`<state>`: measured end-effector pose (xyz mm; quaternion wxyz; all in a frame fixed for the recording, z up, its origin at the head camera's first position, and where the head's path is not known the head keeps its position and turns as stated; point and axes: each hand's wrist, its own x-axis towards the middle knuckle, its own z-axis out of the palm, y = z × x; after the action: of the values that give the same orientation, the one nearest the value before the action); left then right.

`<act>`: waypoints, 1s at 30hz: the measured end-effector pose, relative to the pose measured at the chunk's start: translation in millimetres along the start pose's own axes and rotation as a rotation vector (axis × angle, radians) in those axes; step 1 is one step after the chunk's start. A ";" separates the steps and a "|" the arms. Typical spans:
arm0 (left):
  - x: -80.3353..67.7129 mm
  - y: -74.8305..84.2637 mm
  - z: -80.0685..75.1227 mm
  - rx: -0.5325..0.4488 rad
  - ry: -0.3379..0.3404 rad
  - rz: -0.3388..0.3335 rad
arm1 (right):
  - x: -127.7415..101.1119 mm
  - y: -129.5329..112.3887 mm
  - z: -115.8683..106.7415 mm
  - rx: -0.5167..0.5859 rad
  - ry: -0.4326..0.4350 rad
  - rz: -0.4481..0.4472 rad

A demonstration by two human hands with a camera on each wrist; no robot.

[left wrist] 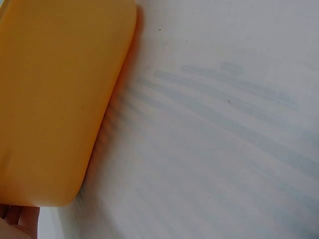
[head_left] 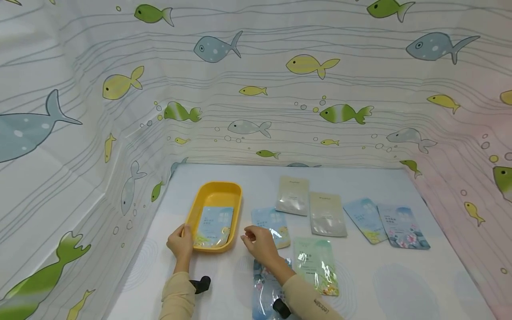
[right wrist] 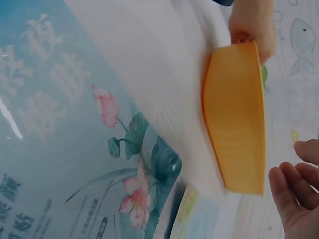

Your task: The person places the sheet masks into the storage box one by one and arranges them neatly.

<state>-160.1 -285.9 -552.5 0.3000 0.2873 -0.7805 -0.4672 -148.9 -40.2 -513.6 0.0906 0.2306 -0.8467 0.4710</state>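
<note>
My left hand (head_left: 180, 243) grips the near left rim of a yellow plastic tray (head_left: 219, 192). Inside the tray lies a light blue sachet, apparently a face mask packet (head_left: 215, 226). To the tray's right, my right hand (head_left: 261, 244) hovers with loosely bent fingers and holds nothing; the right wrist view shows a gap between its thumb and fingers (right wrist: 286, 196). It partly covers another light blue packet (head_left: 265, 216). Below the right forearm lies a blue packet with pink lotus flowers (head_left: 264, 291), partly hidden by the arm. A green packet (head_left: 314, 262) lies just right of it.
Two beige-silver packets (head_left: 293, 195) lie farther back, right of the middle. At the far right are a light blue packet (head_left: 365, 220) and a lotus-print packet (head_left: 404, 226), their edges meeting. Fish-print cloth (head_left: 256, 102) walls the white table's back and sides.
</note>
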 end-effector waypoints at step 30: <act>-0.2 -0.8 2.9 0.006 0.003 -0.022 | -42.9 35.4 -54.1 -0.087 0.161 0.058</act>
<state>-162.0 -284.5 -554.4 0.2952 0.2972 -0.7783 -0.4678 -131.5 34.3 -527.0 0.1543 0.1631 -0.8626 0.4533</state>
